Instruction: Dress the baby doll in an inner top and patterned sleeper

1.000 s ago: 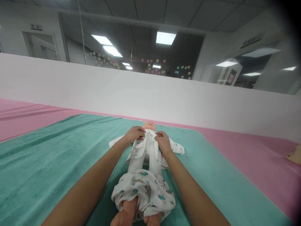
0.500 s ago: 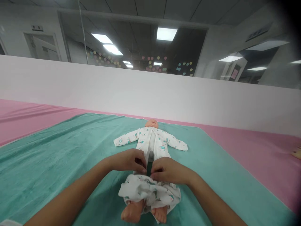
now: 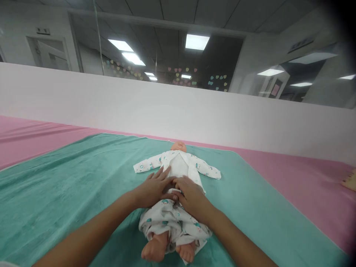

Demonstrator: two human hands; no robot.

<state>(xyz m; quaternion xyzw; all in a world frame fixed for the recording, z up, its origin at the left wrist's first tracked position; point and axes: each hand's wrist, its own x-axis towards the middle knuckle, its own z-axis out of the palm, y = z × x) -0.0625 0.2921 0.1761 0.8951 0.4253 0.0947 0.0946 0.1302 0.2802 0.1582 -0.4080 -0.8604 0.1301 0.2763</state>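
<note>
A baby doll point(image 3: 179, 147) lies on its back on a green towel point(image 3: 69, 178), with its head at the far side and its 2 feet close to the person. The doll is in the middle of the towel. It wears a white baby suit point(image 3: 178, 167) with little teal pictures on it. The 2 sleeves point(image 3: 150, 164) stick out to the sides. The bottom of the suit is bunched up in soft folds around the legs, and the 2 bare feet point(image 3: 154, 249) poke out.

The left hand point(image 3: 152, 189) is open and flat on the doll's tummy, with its fingers spread. The right hand point(image 3: 191, 198) is open too and lies just beside it on the suit. The 2 hands touch, and neither one looks closed around the cloth.

The towel sits on a pink sheet point(image 3: 306, 185). Past it stands a white wall point(image 3: 167, 111), and above that is a glass window point(image 3: 155, 55) with paper hearts point(image 3: 218, 82) on the far side. At the right edge there is a small tan thing point(image 3: 349, 181), but it is cut off, so I cannot tell what it is.
</note>
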